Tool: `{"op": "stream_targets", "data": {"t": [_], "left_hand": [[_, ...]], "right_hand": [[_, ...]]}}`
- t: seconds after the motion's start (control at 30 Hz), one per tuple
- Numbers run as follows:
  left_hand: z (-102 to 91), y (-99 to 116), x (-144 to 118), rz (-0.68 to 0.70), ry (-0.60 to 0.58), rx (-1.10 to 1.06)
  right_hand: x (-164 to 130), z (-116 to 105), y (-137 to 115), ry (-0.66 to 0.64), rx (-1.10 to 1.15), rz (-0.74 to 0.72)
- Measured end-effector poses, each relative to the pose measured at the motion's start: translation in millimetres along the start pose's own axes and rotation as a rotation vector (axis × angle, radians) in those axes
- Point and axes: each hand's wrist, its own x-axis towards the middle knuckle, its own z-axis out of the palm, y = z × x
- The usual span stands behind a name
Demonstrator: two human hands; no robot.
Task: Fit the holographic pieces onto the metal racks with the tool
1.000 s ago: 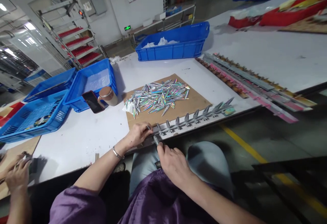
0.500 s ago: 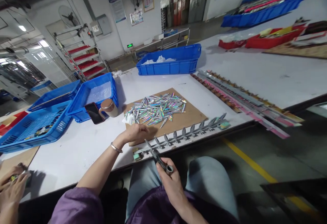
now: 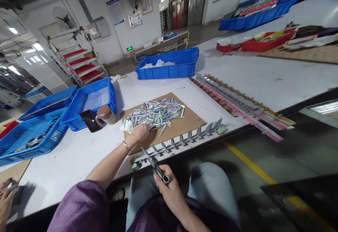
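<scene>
My left hand (image 3: 139, 135) reaches onto the brown cardboard sheet (image 3: 188, 119) and its fingers touch the near edge of a heap of shiny holographic lure-shaped pieces (image 3: 154, 115). My right hand (image 3: 169, 189) is below the table's front edge, over my lap, closed around a small dark metal tool (image 3: 157, 168) that points up toward the table. Along the table's front edge lies a grey strip (image 3: 179, 143) with several pointed grey pieces standing in a row on it.
A brown-lidded mug (image 3: 106, 115) and a phone (image 3: 89, 120) lean against blue crates (image 3: 87, 99) at the left. Another blue crate (image 3: 169, 66) sits behind. Long pink and grey strips (image 3: 237, 99) lie to the right. Another person's hand (image 3: 6, 198) works at far left.
My left hand moved from the grey strip up to the heap of shiny pieces. My right hand drew the tool back from the strip toward my lap.
</scene>
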Motion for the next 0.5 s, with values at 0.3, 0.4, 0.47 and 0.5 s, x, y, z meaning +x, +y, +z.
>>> {"op": "stream_targets", "data": {"t": [0.3, 0.4, 0.47, 0.5], "left_hand": [[-10.6, -67, -79, -0.135, -0.188, -1.451], [-7.6, -71, -100, -0.090, -0.156, -1.627], [-5.5, -70, -112, -0.036, -0.111, -1.614], [-4.5, -68, -117, -0.017, -0.071, -1.575]], "right_hand": [[-14, -5, -4, -0.111, -0.085, 0.012], [-13, 1, -8, -0.117, -0.140, -0.003], [-12, 5, -9, -0.109, -0.210, -0.055], [-13, 6, -8, -0.105, -0.251, -0.086]]}}
